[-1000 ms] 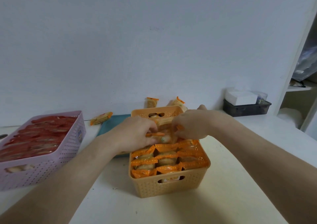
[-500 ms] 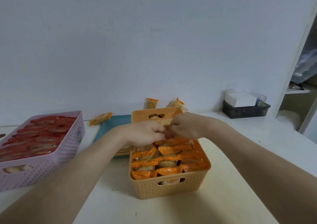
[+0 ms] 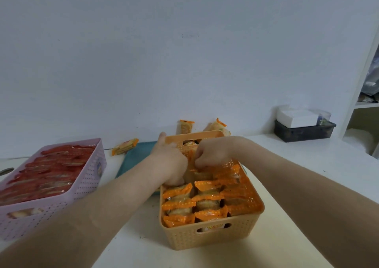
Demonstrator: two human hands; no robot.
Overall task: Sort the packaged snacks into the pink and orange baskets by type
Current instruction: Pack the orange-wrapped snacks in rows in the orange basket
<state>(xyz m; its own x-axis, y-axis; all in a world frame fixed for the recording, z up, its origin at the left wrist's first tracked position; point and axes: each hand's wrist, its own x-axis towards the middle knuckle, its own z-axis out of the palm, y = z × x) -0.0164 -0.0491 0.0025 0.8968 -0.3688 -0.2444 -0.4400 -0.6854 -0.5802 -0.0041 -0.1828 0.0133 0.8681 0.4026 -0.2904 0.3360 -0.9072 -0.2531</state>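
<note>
The orange basket stands in the middle of the table, packed with rows of orange-wrapped snacks. Both hands are in its back half. My left hand reaches down at the back left, thumb near the far rim, fingertips hidden among the packets. My right hand is curled, its fingers pinching the top of an upright orange packet between the two hands. The pink basket at the left holds red-wrapped snacks.
Loose orange packets lie behind the baskets, one by the teal tray and two against the wall. The teal tray sits behind my left arm. A black bin with a white box is at the back right, beside a shelf.
Both hands have pushed lower into the back of the orange basket with the packet. My left hand now sits deeper at the back left corner.
</note>
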